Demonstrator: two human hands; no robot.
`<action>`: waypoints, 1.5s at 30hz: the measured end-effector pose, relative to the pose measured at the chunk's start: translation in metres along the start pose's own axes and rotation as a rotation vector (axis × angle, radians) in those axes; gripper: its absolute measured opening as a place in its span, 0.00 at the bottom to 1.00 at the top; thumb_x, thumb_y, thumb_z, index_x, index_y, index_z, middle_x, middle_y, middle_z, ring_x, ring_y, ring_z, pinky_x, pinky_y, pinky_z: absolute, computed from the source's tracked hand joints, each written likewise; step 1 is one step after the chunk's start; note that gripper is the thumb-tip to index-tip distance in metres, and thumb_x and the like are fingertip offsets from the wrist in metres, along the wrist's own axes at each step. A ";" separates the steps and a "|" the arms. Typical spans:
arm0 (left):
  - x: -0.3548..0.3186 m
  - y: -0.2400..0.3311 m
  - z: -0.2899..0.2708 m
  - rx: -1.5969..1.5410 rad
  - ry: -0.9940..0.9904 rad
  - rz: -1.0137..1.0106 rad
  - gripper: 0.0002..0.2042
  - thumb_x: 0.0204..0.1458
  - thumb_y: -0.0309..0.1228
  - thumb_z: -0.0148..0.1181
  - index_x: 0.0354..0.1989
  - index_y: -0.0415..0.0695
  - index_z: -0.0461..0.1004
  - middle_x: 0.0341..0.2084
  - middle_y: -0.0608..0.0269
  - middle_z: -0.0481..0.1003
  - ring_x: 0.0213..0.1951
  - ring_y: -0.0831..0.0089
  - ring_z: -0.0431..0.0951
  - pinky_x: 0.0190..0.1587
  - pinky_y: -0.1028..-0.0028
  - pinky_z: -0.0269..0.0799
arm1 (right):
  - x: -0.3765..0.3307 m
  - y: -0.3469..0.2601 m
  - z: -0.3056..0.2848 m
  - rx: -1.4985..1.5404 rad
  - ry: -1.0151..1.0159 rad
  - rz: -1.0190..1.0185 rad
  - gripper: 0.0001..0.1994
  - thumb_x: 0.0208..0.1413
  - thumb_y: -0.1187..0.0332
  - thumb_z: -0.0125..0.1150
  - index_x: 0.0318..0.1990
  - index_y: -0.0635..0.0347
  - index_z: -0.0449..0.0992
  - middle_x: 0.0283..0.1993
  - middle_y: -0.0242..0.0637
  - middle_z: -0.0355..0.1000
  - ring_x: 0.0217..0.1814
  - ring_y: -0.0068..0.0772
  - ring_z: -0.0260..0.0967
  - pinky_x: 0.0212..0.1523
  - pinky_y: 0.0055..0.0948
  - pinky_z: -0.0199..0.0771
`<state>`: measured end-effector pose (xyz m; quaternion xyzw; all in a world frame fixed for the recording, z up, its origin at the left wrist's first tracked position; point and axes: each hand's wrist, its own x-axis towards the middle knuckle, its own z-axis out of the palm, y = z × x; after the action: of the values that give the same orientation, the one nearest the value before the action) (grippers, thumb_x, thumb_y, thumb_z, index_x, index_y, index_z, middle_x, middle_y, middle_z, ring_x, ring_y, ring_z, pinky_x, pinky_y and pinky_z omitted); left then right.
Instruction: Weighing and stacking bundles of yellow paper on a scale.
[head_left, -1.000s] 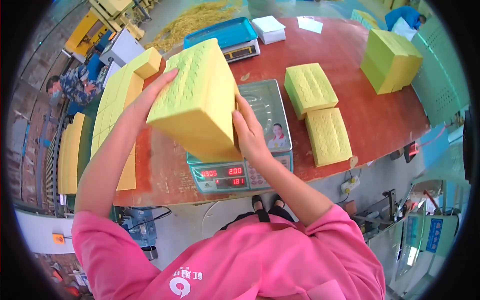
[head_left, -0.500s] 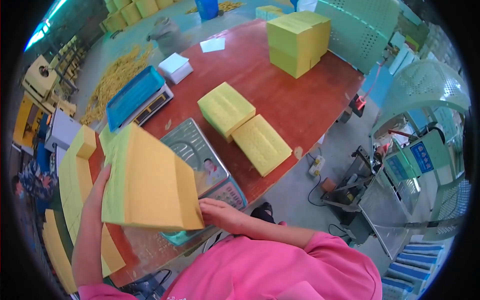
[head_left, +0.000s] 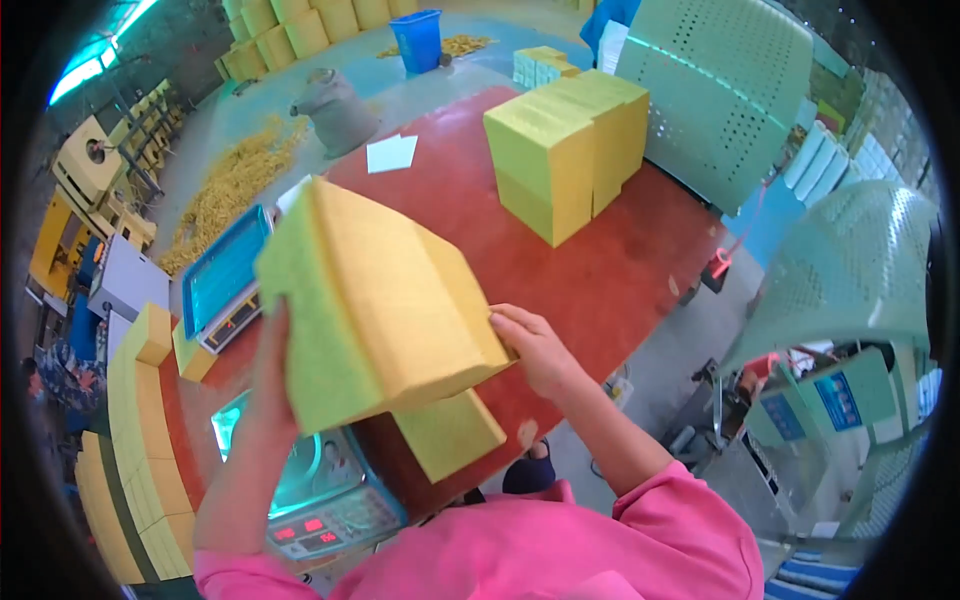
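Note:
Between my hands hangs a thick stack of yellow paper (head_left: 400,290), tilted above the table. My left hand (head_left: 272,375) presses against its left side, with the fingers partly hidden. At the right end, my right hand (head_left: 535,345) grips the lower corner, its thumb and fingers closed on the edge. Below the held stack, a silver scale (head_left: 330,505) with lit red digits stands at the near table edge. Another yellow paper stack (head_left: 450,440) shows beneath and beside it, mostly covered from view. A larger pile of yellow paper (head_left: 545,170) stands farther back.
The red table (head_left: 620,255) carries white sheets (head_left: 391,154) and a second scale with a blue tray (head_left: 228,265). Yellow blocks (head_left: 150,450) line the left side. A perforated green panel (head_left: 715,95) borders the far right, with machinery (head_left: 820,400) beyond. A grey sack (head_left: 335,112) stands behind.
My hands have carried the held stack to the right and farther over the table, away from the scale. The view has shifted too, and the scale's lit display now shows.

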<state>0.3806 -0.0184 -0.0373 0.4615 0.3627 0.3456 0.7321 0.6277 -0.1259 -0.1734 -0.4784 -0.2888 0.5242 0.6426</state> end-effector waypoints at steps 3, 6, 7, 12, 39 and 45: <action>0.077 -0.031 0.018 -0.094 -0.085 -0.096 0.31 0.59 0.54 0.53 0.63 0.44 0.64 0.56 0.59 0.72 0.57 0.65 0.73 0.59 0.63 0.69 | 0.056 -0.004 -0.054 -0.005 -0.018 0.056 0.17 0.66 0.62 0.50 0.55 0.64 0.72 0.48 0.33 0.75 0.50 0.23 0.70 0.51 0.25 0.68; 0.144 -0.055 0.059 -0.130 -0.092 -0.216 0.30 0.59 0.53 0.54 0.63 0.45 0.64 0.56 0.59 0.72 0.56 0.66 0.73 0.59 0.63 0.69 | 0.112 0.005 -0.120 -0.021 -0.028 0.153 0.19 0.66 0.61 0.50 0.57 0.63 0.71 0.51 0.34 0.74 0.54 0.25 0.69 0.53 0.26 0.67; 0.162 -0.060 0.068 -0.083 -0.074 -0.232 0.30 0.59 0.53 0.54 0.63 0.46 0.64 0.57 0.60 0.71 0.57 0.66 0.72 0.59 0.62 0.68 | 0.128 0.008 -0.129 -0.005 0.008 0.185 0.20 0.66 0.61 0.50 0.59 0.63 0.69 0.53 0.35 0.73 0.55 0.26 0.68 0.54 0.27 0.67; 0.246 -0.071 0.093 -0.037 -0.025 -0.363 0.29 0.59 0.53 0.54 0.62 0.48 0.66 0.55 0.62 0.73 0.57 0.68 0.72 0.59 0.57 0.67 | 0.170 0.019 -0.148 0.030 0.107 0.319 0.22 0.67 0.60 0.47 0.63 0.62 0.66 0.59 0.38 0.69 0.60 0.30 0.65 0.57 0.30 0.66; 0.232 -0.186 0.143 0.457 -0.064 0.057 0.45 0.45 0.33 0.72 0.69 0.43 0.47 0.62 0.53 0.61 0.65 0.61 0.60 0.64 0.63 0.62 | 0.121 0.010 -0.241 -0.427 0.555 -0.425 0.12 0.56 0.82 0.52 0.46 0.63 0.75 0.44 0.32 0.73 0.47 0.25 0.70 0.51 0.26 0.71; 0.222 -0.193 0.136 0.472 0.006 0.125 0.41 0.45 0.31 0.72 0.65 0.41 0.51 0.57 0.53 0.67 0.59 0.62 0.68 0.60 0.65 0.67 | 0.231 -0.088 -0.349 -0.153 0.887 -0.690 0.23 0.63 0.68 0.52 0.65 0.61 0.63 0.66 0.42 0.63 0.68 0.36 0.58 0.66 0.35 0.58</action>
<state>0.6402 0.0458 -0.2212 0.6403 0.4062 0.2972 0.5803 1.0332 -0.0151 -0.2535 -0.5758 -0.1679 0.0102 0.8001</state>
